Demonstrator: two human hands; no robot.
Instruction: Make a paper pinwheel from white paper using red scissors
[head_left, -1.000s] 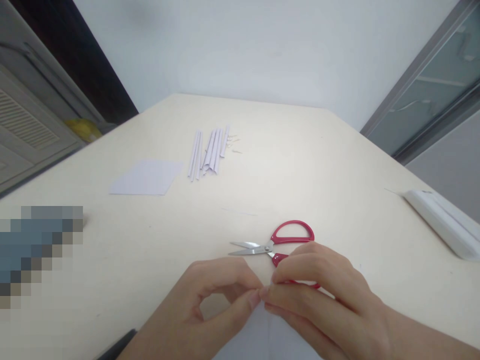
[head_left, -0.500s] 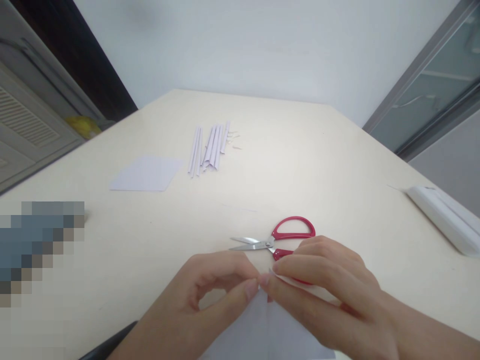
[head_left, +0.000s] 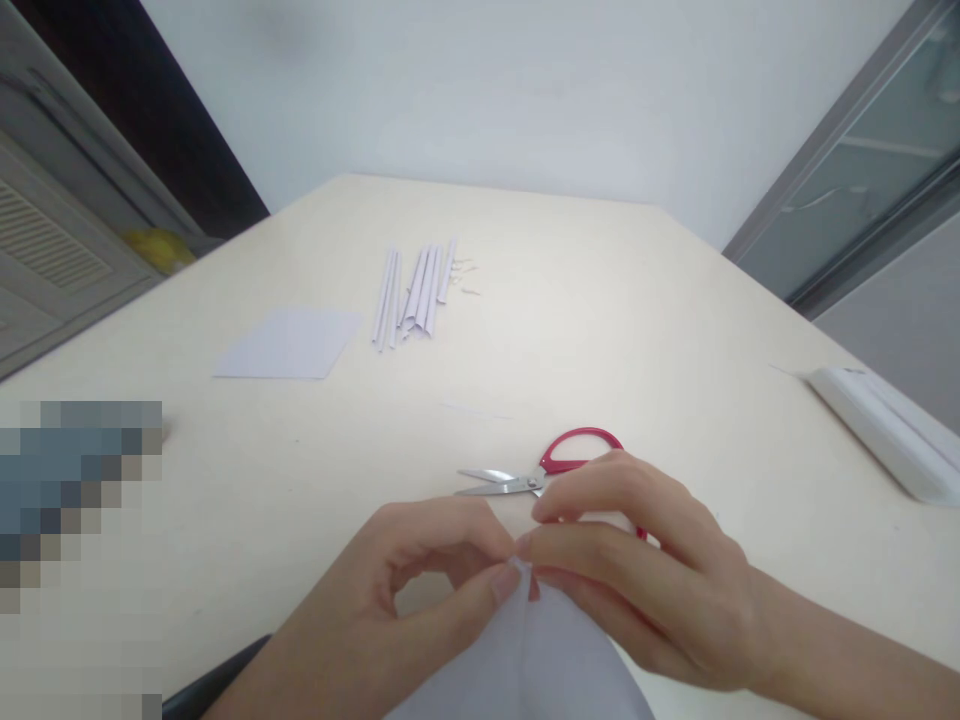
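A sheet of white paper [head_left: 555, 660] hangs at the bottom middle, curving at its right side. My left hand [head_left: 420, 590] pinches its top edge between thumb and forefinger. Close against those fingertips, my right hand [head_left: 645, 570] grips the same edge, its fingers bent and the forefinger raised. A small reddish patch shows at the paper's top, between the hands; what it is I cannot make out. Just beyond lie scissors [head_left: 532, 482] with red handles, blades slightly apart and pointing left. My right hand covers part of their handles.
Several rolled paper tubes [head_left: 420, 295] lie further back beside small paper scraps [head_left: 466, 275]. Left of them is a flat stack of white paper [head_left: 289, 345]. A long white object [head_left: 889, 430] rests at the right edge. A blurred-out object [head_left: 75, 480] is at the left.
My right hand has shifted its fingers on the paper edge, with the forefinger lifting over the scissors' handle. The paper's right side now curves more. My left hand keeps its pinch.
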